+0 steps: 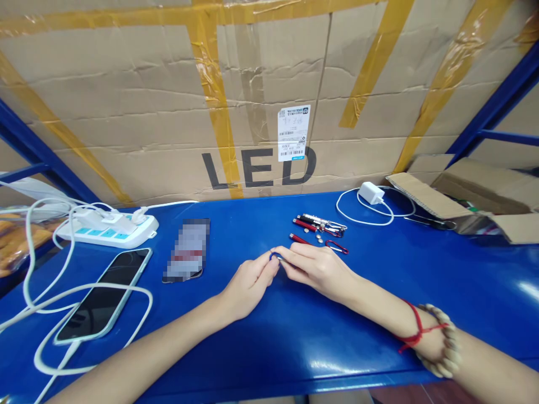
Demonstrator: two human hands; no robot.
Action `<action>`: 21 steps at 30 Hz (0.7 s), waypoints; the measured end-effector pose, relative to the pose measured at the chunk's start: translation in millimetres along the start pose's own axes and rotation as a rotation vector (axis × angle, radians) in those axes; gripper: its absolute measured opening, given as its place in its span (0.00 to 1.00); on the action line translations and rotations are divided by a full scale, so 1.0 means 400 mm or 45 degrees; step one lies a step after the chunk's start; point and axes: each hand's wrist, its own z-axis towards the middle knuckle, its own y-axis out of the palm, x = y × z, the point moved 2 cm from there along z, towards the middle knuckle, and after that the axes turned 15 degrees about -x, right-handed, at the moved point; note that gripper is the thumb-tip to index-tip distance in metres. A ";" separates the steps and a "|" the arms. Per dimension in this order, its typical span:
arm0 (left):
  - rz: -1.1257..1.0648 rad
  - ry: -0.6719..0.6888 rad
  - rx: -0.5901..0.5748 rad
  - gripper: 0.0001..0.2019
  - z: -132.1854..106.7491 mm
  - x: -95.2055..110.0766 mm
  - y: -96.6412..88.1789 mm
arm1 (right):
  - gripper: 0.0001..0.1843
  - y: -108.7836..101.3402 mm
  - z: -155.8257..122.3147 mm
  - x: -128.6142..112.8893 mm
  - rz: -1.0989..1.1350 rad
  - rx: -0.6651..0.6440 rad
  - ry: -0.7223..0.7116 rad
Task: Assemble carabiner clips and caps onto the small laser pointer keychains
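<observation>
In the middle of the blue table, my left hand (246, 283) and my right hand (322, 269) meet at the fingertips. Between them shows a small blue carabiner clip (275, 256), pinched by both hands; whatever else the fingers cover is hidden. Just beyond my right hand lie a red tube (300, 239) and a red carabiner clip (337, 247). Farther back is a cluster of slim red, black and silver tubes (309, 221) with clips. Small round silver pieces, which look like button cells (319, 238), are scattered by them.
A white power strip (145, 229) with plugs and looping white cables stands at the left. Two phones lie there, one dark-screened (105, 294), one blurred (189, 249). At the back right are a white charger (371, 193) and an open cardboard box (484, 191). A large LED carton (160, 112) walls the rear.
</observation>
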 end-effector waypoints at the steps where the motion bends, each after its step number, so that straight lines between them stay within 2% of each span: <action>1: -0.018 0.002 -0.003 0.15 0.000 0.000 0.000 | 0.15 0.000 0.000 0.002 0.012 0.000 0.006; 3: -0.047 -0.001 -0.010 0.14 0.000 0.002 -0.001 | 0.16 0.000 -0.001 0.007 0.027 0.005 0.019; 8: -0.026 -0.008 -0.049 0.13 -0.002 0.011 -0.001 | 0.15 -0.006 -0.005 0.015 0.052 0.150 0.046; 14: 0.067 -0.042 -0.135 0.11 -0.004 0.009 0.002 | 0.17 0.004 -0.007 0.016 0.114 0.112 0.062; 21: 0.119 -0.071 -0.067 0.10 -0.001 0.004 0.003 | 0.17 0.006 -0.006 0.007 0.023 0.118 0.085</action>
